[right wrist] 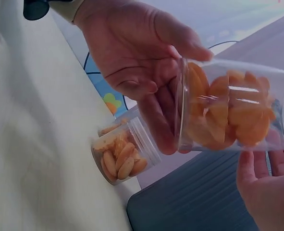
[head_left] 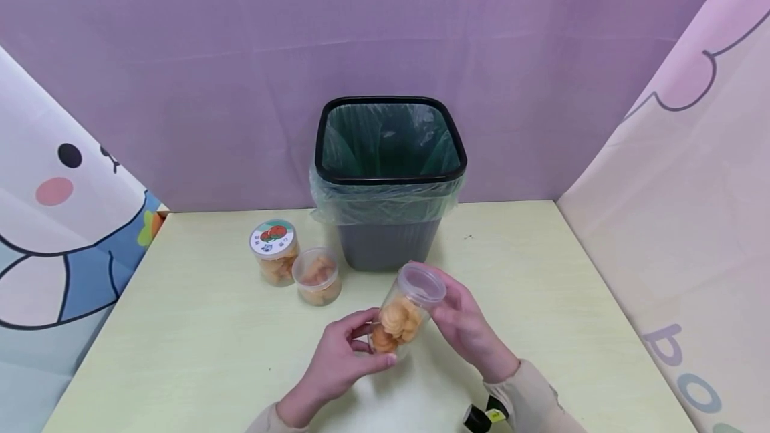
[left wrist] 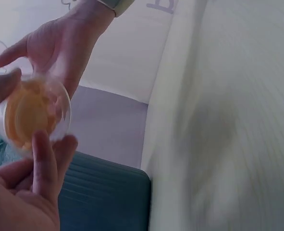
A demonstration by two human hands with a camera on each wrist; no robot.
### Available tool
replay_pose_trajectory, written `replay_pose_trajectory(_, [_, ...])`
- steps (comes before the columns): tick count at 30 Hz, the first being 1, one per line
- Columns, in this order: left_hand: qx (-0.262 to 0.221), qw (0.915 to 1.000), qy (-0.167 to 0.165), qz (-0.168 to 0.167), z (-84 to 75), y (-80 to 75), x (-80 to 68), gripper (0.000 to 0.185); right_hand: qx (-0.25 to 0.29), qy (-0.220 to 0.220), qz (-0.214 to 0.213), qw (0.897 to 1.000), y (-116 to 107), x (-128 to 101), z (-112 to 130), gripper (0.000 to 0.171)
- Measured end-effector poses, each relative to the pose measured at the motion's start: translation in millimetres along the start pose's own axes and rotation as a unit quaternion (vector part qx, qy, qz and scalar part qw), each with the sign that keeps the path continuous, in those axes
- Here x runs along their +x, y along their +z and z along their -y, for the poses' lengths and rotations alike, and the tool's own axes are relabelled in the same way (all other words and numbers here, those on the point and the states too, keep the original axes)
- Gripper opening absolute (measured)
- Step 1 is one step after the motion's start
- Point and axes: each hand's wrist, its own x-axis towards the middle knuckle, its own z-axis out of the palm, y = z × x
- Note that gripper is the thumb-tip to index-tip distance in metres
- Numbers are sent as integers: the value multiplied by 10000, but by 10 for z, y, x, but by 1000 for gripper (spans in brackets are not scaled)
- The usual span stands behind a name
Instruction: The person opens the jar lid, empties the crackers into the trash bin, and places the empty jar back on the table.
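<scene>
Bare surface (head_left: pixel 541 299) lies open to the right, while the lined bin (head_left: pixel 390 179) and two snack jars (head_left: pixel 295 266) obstruct the rear and left.

We see a staged recording booth, not a lived-in room: a pale yellow-green table (head_left: pixel 210 326) is boxed in by hanging fabric on three sides. The back drop is a plain purple cloth (head_left: pixel 240 72). On the left we see a cartoon sheet with a white rabbit face (head_left: pixel 54 179), on the right a pink sheet with printed letters (head_left: pixel 686 232). No furniture, shelves or windows show past the cloth. Props are sparse and set out neatly: a dark bin with a green liner (head_left: pixel 390 179) stands at the table's back edge, and small clear snack jars (head_left: pixel 295 262) sit beside it. We read it as a makeshift data-collection setup.
</scene>
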Motion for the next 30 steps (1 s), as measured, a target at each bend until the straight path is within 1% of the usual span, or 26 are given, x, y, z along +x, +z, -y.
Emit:
replay_pose_trajectory(3, [368, 9987, 61, -355, -3, 34, -11, 58, -121, -140, -32, 9998, 15, 6, -25, 58])
replay_pose_trajectory(5, [656, 9963, 129, -544, 3, 55, -17, 58, -157, -176, -72, 9997, 29, 9, -46, 58])
replay_pose_trajectory(7, [952, 9929, 210, -677, 11, 72, -21, 58, -170, -177, -158, 9996, 46, 12, -66, 59])
replay_pose_trajectory(9, [1134, 9906, 255, -719, 15, 80, -27, 58, -177, -150, -276, 9993, 63, 10, -79, 57])
replay_pose_trajectory(10, [1181, 9902, 258, -696, 16, 78, -30, 58, -188, -146, -319, 9992, 71, 9, -79, 55])
replay_pose_trajectory(12, [1083, 9926, 227, -500, 19, 65, -34, 58, -167, -139, -341, 9992, 81, 8, -72, 50])
replay_pose_trajectory(14, [795, 9967, 89, -163, 23, 37, -40, 58, -140, -169, -237, 9995, 81, 11, -51, 46])
replay_pose_trajectory(16, [426, 9988, -60, 225, 32, 2, -52, 58, -67, -199, -52, 9998, 73, 17, -22, 45])
replay_pose_trajectory(18, [57, 9982, -187, 568, 47, -32, -65, 58, 55, -254, 160, 9995, 60, 25, 9, 46])
replay_pose_trajectory(20, [-182, 9967, -196, 771, 62, -55, -78, 59, 163, -308, 304, 9989, 44, 32, 36, 47])
replay_pose_trajectory(23, [-369, 9959, -12, 831, 75, -80, -89, 57, 276, -352, 315, 9985, 15, 29, 64, 47])
replay_pose_trajectory(26, [-381, 9964, 205, 732, 68, -107, -92, 55, 242, -352, 156, 9990, -27, 10, 74, 45])
replay_pose_trajectory(28, [-322, 9971, 241, 645, 57, -129, -91, 55, 187, -354, 53, 9992, -60, -10, 75, 45])
replay_pose_trajectory(30, [-281, 9978, 185, 577, 45, -155, -89, 55, 123, -370, -5, 9992, -100, -28, 69, 46])
